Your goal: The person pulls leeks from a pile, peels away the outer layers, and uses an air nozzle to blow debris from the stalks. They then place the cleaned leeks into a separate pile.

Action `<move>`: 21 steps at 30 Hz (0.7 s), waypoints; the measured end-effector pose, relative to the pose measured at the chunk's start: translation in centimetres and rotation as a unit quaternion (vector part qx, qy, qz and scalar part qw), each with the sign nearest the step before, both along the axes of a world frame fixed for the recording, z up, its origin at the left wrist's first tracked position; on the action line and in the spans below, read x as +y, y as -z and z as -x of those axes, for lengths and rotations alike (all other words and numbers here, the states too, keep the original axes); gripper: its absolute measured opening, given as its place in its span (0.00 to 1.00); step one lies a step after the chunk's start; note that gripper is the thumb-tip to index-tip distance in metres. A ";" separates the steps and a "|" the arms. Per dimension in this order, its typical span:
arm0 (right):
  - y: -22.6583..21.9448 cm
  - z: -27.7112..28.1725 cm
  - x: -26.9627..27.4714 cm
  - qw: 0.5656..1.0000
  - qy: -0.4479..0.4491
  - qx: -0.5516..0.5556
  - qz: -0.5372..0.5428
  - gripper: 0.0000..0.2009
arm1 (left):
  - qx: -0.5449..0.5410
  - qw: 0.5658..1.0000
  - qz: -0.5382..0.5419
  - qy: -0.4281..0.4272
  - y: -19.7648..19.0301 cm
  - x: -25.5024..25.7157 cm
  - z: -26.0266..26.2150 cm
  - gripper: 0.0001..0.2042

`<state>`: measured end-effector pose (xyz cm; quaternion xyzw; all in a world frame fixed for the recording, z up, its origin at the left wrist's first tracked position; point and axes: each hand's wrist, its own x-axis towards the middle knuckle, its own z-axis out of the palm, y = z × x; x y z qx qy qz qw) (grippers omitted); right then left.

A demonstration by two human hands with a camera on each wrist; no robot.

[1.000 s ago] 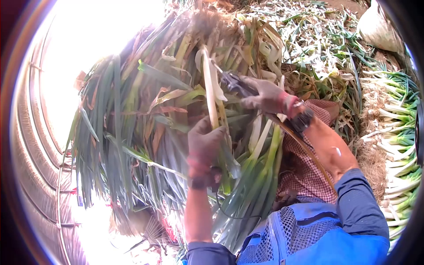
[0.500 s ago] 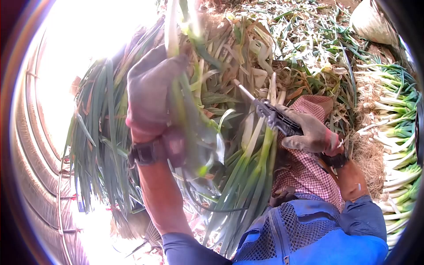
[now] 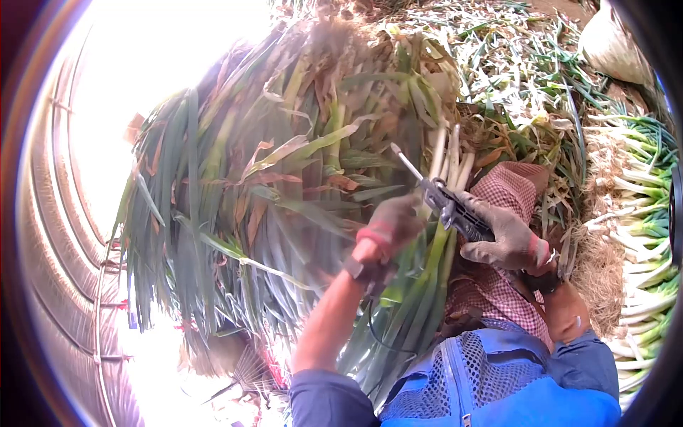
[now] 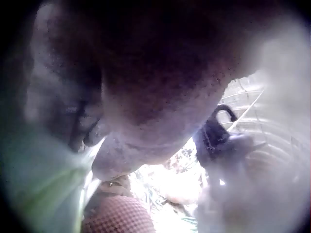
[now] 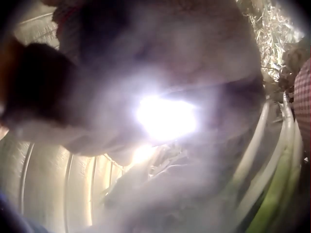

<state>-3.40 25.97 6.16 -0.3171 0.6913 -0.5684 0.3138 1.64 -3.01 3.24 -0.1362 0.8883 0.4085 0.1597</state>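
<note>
In the head view my gloved left hand (image 3: 398,217) is down on the white stalks of a leek bundle (image 3: 416,285) that lies across my lap, and its fingers look curled on one stalk, though motion blurs them. My gloved right hand (image 3: 501,238) grips a knife (image 3: 445,199) just right of the left hand, blade pointing up and left. The left wrist view shows only the blurred glove (image 4: 160,97) with a pale green leek (image 4: 39,184) beside it. The right wrist view is glare over a blurred glove (image 5: 160,63), with leek stalks (image 5: 262,160) at the right.
A tall heap of green and brown leek leaves (image 3: 270,178) fills the space ahead and to the left. Trimmed leeks (image 3: 647,213) lie stacked along the right edge. Cut leaves cover the ground behind, near a white sack (image 3: 612,43). A checked cloth (image 3: 498,292) covers my lap.
My left hand, which was raised high at the left with a leek, has come down without it to the bundle on my lap. The right hand with the knife has barely moved.
</note>
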 end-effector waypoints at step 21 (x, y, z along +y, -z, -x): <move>2.7 -1.1 -6.7 0.988 -0.030 0.081 0.131 0.49 | 0.240 0.808 0.506 -0.183 -9.3 -15.7 -11.3 0.12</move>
